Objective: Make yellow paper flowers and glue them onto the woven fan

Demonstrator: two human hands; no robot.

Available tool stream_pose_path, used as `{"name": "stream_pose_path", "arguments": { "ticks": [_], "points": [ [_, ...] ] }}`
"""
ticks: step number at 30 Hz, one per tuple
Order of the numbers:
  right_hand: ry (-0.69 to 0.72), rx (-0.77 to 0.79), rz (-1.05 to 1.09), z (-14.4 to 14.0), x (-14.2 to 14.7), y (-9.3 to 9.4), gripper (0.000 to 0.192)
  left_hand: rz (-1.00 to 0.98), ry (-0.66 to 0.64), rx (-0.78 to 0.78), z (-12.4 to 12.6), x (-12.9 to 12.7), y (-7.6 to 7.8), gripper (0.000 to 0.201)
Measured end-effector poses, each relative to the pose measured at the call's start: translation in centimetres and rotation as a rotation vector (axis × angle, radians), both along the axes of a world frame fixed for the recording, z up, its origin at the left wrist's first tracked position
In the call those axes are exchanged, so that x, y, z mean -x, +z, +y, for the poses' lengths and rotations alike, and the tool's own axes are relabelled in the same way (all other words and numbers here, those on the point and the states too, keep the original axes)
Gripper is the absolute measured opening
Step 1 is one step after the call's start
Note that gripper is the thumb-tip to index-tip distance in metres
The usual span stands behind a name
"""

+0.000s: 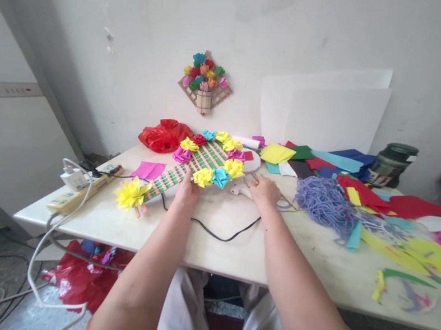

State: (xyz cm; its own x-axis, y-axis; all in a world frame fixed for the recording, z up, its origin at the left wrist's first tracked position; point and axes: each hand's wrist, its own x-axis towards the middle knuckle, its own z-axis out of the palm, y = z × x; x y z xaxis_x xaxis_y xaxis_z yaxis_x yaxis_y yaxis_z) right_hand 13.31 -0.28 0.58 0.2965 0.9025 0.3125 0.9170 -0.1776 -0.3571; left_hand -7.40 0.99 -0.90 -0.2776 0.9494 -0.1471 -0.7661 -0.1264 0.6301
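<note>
My left hand is closed on the lower edge of a woven craft fan, tilted over the table. Its face is a green and pale pink weave, ringed with yellow, magenta, red and blue paper flowers. A larger yellow flower sits at the handle end. To the right of the fan, my right hand is low at the tabletop with its fingers bent together; what is in them is too small to make out. A white glue gun lies just left of that hand, partly hidden.
A power strip with plugs and cords is at the left, and a black cord crosses the table. Purple yarn, coloured paper sheets and a dark jar are at the right. A red plastic bag lies behind.
</note>
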Motion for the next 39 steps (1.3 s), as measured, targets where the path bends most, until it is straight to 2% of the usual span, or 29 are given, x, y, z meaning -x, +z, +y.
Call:
{"name": "stream_pose_path", "arguments": {
  "ticks": [5,9,15,19,24,29,33,36,39],
  "points": [
    [0.035,0.228,-0.022,-0.2,0.4,0.8,0.045,0.044,0.007,0.098,0.9,-0.3,-0.3,0.03],
    [0.078,0.292,-0.039,-0.3,0.9,0.9,0.046,0.023,0.001,0.106,1.5,-0.4,-0.5,0.031],
    [0.124,0.266,-0.058,-0.7,1.3,0.7,0.047,-0.013,-0.011,0.023,1.7,-0.7,-0.6,0.029],
    [0.125,0.158,-0.103,-0.8,1.5,0.7,0.042,-0.03,-0.026,0.028,1.4,-1.5,-0.4,0.03],
    [0.058,0.076,-0.079,-0.4,1.2,0.6,0.038,-0.058,-0.025,0.031,1.0,-2.7,-0.4,0.028],
    [-0.046,-0.042,-0.047,-0.1,-0.3,0.5,0.037,-0.032,-0.04,-0.047,0.4,-3.1,-0.9,0.029],
    [-0.185,0.052,0.019,0.1,-2.5,0.1,0.037,-0.022,-0.027,-0.101,0.1,-2.9,-1.2,0.033],
    [-0.215,0.151,0.065,0.5,-3.7,-0.6,0.037,-0.017,-0.021,-0.121,0.1,-2.6,-1.3,0.037],
    [-0.214,0.158,0.07,0.9,-4.2,-1.2,0.037,-0.008,-0.014,-0.124,0.1,-2.4,-1.3,0.035]
  ]
}}
